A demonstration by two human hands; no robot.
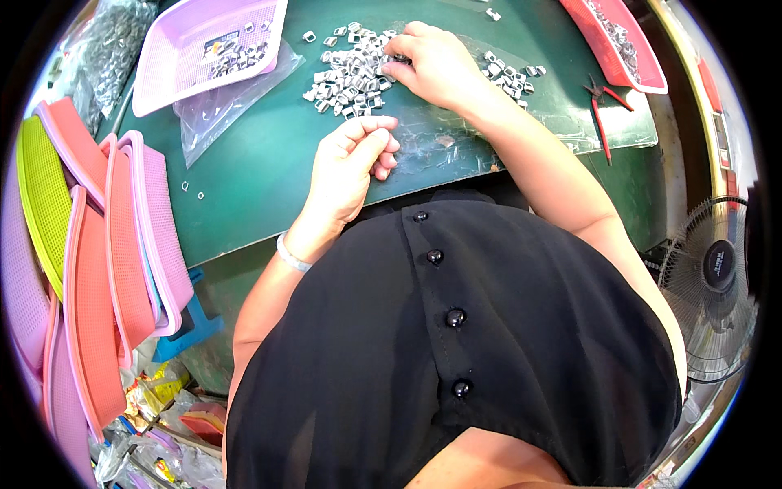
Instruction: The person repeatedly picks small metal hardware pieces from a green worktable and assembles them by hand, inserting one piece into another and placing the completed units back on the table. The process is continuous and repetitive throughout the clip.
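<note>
A heap of small silvery metal loops lies on the green tabletop. My right hand reaches into the heap's right side, thumb and fingers bent together around a loop at its edge. Just in front of the heap, close to the table's near edge, is my left hand. Its fingers are curled in with the thumb against them, and whatever they hold, if anything, is hidden. A smaller group of the same loops sits to the right of my right wrist.
A lilac basket holding more loops rests on a clear plastic bag at the far left. Red-handled pliers lie below a pink basket of metal parts. Stacked coloured baskets stand left; a fan stands right.
</note>
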